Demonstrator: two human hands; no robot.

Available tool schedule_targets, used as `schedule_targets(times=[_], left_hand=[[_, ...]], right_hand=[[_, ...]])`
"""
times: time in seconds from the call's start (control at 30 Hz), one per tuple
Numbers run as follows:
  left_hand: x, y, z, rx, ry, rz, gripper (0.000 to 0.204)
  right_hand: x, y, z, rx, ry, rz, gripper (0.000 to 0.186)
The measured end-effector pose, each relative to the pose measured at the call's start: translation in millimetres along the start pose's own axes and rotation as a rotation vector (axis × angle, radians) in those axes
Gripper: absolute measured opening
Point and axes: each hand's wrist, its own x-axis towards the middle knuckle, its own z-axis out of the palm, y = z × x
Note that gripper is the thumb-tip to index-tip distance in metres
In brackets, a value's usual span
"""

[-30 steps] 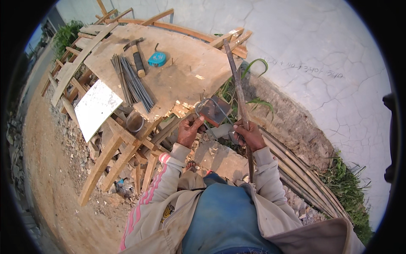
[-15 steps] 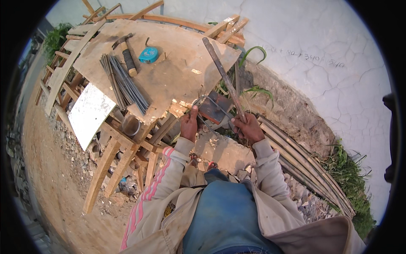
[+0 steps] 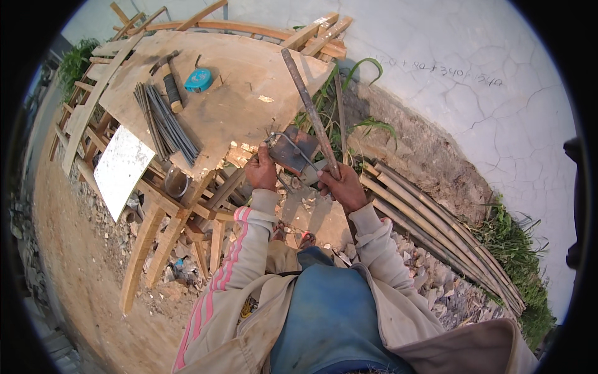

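Observation:
My left hand point(image 3: 261, 172) is closed, pinching one end of a bent steel rod point(image 3: 300, 149) at the near right corner of the worktable point(image 3: 230, 109). The rod is folded into angular bends and lies over a dark metal plate point(image 3: 288, 157). In my right hand point(image 3: 346, 189) is the lower end of a long rusty metal bar point(image 3: 308, 100), which slants up and away to the left. The thumb and fingertips of that hand are close to the rod's right side; whether they touch it I cannot tell.
A hammer point(image 3: 170, 87), a blue tape measure point(image 3: 199, 80) and a bundle of cut steel rods point(image 3: 169, 128) lie on the table. A white board point(image 3: 123, 171) leans at its left. Bamboo poles point(image 3: 436, 227) lie at the right, by the cracked wall point(image 3: 498, 112). Rubble point(image 3: 430, 274) covers the ground.
The whole view has shifted, so table, hands and rod sit farther left in the picture. Both hands keep their grips, and the bar's slant is almost the same.

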Motion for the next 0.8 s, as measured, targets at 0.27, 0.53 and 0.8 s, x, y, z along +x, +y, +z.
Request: schedule_targets(times=[0.27, 0.53, 0.8], left_hand=[[5, -6, 0, 0.092, 0.051, 0.047, 0.055], [3, -6, 0, 0.092, 0.037, 0.024, 0.057], [2, -5, 1, 0.103, 0.052, 0.004, 0.056]], right_hand=[[-66, 6, -77, -0.392, 0.096, -0.256, 0.03], [-136, 25, -128, -0.663, 0.1, -0.091, 0.028], [-108, 29, -177, -0.846, -0.059, -0.144, 0.041]])
